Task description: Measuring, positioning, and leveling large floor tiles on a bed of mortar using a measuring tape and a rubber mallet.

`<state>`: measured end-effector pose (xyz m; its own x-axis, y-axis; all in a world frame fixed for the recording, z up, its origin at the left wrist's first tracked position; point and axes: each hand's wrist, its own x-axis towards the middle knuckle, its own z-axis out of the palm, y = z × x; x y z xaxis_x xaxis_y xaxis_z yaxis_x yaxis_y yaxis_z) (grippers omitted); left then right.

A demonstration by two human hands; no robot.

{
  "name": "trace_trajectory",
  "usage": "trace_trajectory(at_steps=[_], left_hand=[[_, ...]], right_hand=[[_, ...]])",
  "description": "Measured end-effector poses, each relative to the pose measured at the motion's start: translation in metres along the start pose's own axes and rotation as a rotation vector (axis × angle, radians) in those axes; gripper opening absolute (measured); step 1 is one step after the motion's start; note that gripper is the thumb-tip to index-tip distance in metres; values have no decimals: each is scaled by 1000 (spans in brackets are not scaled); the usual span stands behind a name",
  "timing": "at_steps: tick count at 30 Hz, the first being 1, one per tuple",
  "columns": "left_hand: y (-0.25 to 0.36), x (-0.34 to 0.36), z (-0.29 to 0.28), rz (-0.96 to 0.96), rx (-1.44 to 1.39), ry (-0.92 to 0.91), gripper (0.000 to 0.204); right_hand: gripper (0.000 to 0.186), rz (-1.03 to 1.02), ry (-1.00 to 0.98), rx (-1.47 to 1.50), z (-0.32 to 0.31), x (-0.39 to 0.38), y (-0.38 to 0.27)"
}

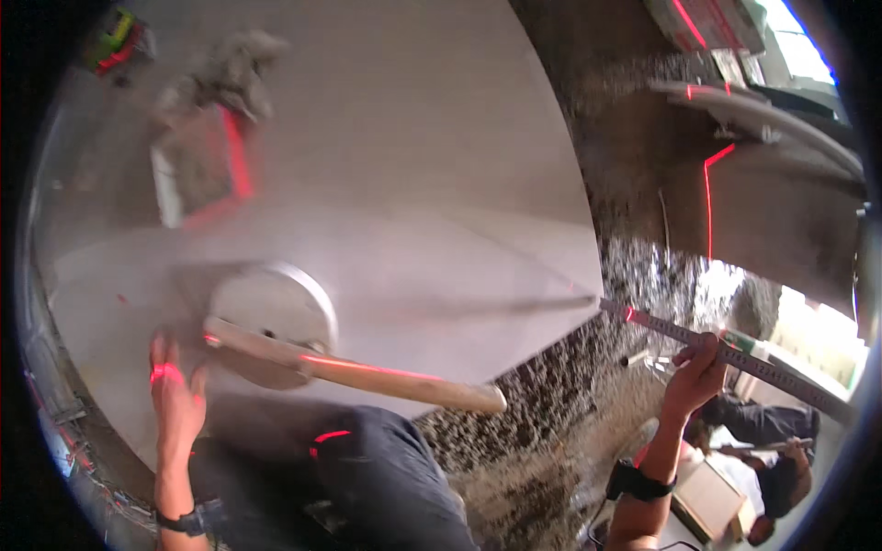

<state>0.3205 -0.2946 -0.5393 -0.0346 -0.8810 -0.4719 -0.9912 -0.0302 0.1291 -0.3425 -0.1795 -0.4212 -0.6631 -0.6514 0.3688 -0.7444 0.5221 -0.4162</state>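
Note:
My left hand [177, 404] is at the left edge of a large grey tile [413, 119], fingers stretched out and thumb apart, holding nothing. Just right of it lies a mallet [404, 379] with a pale round head and a wooden handle that points right. Out past the tile's right corner, my right hand [696, 372] is closed around a long, thin ruler [781, 375] with marks along it. The far end of this ruler reaches the tile's corner. My bent knee [377, 459] is at the front edge of the tile.
A blurred box-like block [195, 163] and a crumpled rag [243, 69] lie on the far left, with a yellow-green and red object [119, 41] beyond. Rough dark mortar [514, 413] borders the tile. Another slab [781, 211] stands right; another person [781, 468] is at lower right. Red laser lines cross several surfaces.

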Motion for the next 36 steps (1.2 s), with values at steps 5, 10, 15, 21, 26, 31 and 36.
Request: trace_trajectory(at_steps=[5, 10, 15, 21, 26, 31, 36], left_hand=[[0, 108, -71, 72, -156, 421, 34], [-16, 208, -74, 178, -184, 696, 32], [7, 246, -74, 269, -136, 640, 57], [8, 254, -77, 266, -113, 616, 56], [2, 255, -83, 302, -84, 641, 57], [2, 256, -78, 279, -85, 598, 57], [1, 257, -78, 292, -101, 598, 56]], right_hand=[[40, -161, -52, 76, 55, 93, -153], [32, -147, -63, 313, 168, 203, -279], [35, -306, -107, 301, 246, 271, -336], [42, -343, -106, 167, 287, 277, -347], [41, -300, -149, 109, 297, 277, -345], [40, -374, -68, 219, 305, 277, -339], [36, -385, -105, 212, 307, 282, -333]])
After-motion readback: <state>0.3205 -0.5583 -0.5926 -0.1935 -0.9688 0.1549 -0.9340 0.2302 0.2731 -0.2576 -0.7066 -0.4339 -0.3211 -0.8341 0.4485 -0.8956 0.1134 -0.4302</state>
